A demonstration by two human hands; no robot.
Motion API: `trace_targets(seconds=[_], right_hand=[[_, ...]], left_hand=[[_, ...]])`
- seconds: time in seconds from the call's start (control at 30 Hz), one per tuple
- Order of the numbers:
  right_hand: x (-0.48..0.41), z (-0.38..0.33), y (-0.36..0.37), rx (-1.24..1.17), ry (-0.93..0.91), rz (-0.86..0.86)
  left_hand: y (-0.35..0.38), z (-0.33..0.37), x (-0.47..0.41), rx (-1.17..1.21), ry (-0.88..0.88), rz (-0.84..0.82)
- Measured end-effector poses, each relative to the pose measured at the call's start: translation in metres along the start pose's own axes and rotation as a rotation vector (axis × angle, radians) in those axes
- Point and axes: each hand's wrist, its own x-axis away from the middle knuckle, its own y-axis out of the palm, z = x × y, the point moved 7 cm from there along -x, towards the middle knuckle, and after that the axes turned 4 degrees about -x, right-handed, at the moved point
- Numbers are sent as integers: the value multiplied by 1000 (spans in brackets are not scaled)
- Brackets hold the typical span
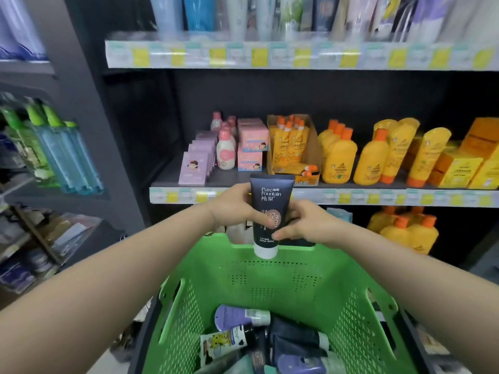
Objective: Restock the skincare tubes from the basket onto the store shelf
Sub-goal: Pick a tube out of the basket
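Held a dark navy tube upright, white cap downward, between both hands. Wrapped the left hand round its left edge, thumb on the front face beside the round label, remaining digits tucked behind the tube and hidden. Pinched its lower right edge with the right hand: thumb tip pressed on the front just above the cap, fingers curled close together against the right side.

Showed the crimped top end standing clear above the fingers and the cap jutting out below them, in front of the far rim of the green basket. Held the tube short of the shelf beyond the fingers, its upper half crossing the price-label strip in this view, touching neither.

Stood farther off than the fingers and above them, on that shelf: lilac boxes, a pink-capped bottle and yellow bottles.

Lay well below the fingers, in the bottom of the basket: other tubes, lilac, dark and one with a yellow cartoon print, piled across each other.
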Motion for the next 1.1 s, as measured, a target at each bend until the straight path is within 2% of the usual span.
trace_targets(seconds=[0.27,0.5,0.7,1.1], right_hand=[[7,-56,-42,-7,-76,58],[13,-107,-76,-15,-165,159],[22,-140,-97,-28,-169,219],[28,-207,-148,-98,-264,383]], left_hand=[[-26,45,12,55,147,36],[-49,90,13,58,216,104],[-70,124,8,63,252,192],[-107,212,0,-22,339,206]])
